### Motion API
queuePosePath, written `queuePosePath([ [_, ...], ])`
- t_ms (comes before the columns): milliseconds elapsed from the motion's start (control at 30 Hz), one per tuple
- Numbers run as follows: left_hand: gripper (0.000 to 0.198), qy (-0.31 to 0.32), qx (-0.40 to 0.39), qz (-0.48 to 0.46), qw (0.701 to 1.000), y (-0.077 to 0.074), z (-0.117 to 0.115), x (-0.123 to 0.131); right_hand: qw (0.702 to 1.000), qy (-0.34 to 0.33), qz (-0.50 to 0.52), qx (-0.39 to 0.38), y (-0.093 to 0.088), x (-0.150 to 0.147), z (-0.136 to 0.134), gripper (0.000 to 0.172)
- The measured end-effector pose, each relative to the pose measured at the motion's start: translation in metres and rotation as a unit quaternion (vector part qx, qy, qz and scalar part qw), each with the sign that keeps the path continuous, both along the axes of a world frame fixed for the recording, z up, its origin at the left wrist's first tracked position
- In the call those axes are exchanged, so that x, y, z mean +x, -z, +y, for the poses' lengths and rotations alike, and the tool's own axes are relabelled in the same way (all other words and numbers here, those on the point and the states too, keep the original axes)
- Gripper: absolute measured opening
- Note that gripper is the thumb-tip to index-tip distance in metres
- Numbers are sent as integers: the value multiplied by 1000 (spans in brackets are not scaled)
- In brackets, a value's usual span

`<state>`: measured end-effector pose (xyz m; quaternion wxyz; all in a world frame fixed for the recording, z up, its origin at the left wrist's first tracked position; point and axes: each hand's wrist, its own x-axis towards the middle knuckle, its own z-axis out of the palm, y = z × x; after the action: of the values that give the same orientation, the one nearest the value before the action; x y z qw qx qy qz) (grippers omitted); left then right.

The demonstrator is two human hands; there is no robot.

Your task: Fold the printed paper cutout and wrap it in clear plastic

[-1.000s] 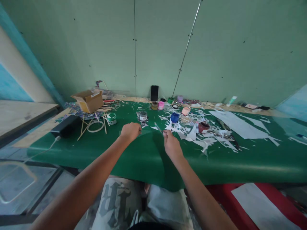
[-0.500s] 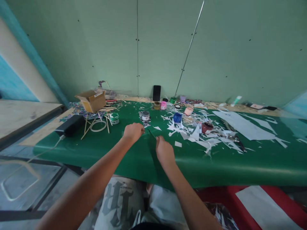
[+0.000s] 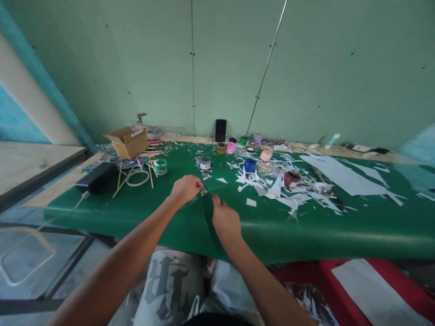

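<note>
My left hand [image 3: 186, 188] is closed in a pinch above the green table cover [image 3: 142, 217]; what its fingertips hold is too small to make out. My right hand [image 3: 227, 219] is closed around the near end of a thin dark stick [image 3: 208, 190]. The stick's far end reaches the left fingertips; I cannot tell if it touches them. Just under the fingertips shows a small pale scrap [image 3: 204, 193]. Beyond the hands stands a jar of grey paint [image 3: 205, 163] on a dark patterned piece.
White paper scraps [image 3: 277, 188] lie around several paint jars, among them a blue one [image 3: 250, 165], to the right. On the left are a green paint jar [image 3: 161, 166], a tape ring [image 3: 137, 178], wooden sticks, a cardboard box [image 3: 127, 144] and a black power brick [image 3: 97, 177]. A phone [image 3: 220, 130] leans on the wall.
My right hand has moved left, towards my left hand, and the stick's tip now reaches the left fingertips. The left hand keeps its pinch. The whole view has shifted slightly.
</note>
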<state>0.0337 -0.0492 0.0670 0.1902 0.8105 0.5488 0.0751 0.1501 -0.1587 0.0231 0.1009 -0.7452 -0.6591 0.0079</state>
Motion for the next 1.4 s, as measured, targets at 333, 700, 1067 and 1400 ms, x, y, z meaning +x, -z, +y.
queuePosePath([
  [333,16,-50,82,-257,962,-41,-9,-33,998,33,16,47,13,39,-4,50],
  [700,26,-85,51,-496,863,-40,-122,-21,941,-43,268,200,-47,36,-39,33],
  [1067,16,-5,171,-476,863,-30,-180,-14,771,-104,585,228,-76,-6,-92,14],
  [1400,19,37,337,-359,869,-37,-192,-16,734,-94,645,191,-81,-2,-113,11],
])
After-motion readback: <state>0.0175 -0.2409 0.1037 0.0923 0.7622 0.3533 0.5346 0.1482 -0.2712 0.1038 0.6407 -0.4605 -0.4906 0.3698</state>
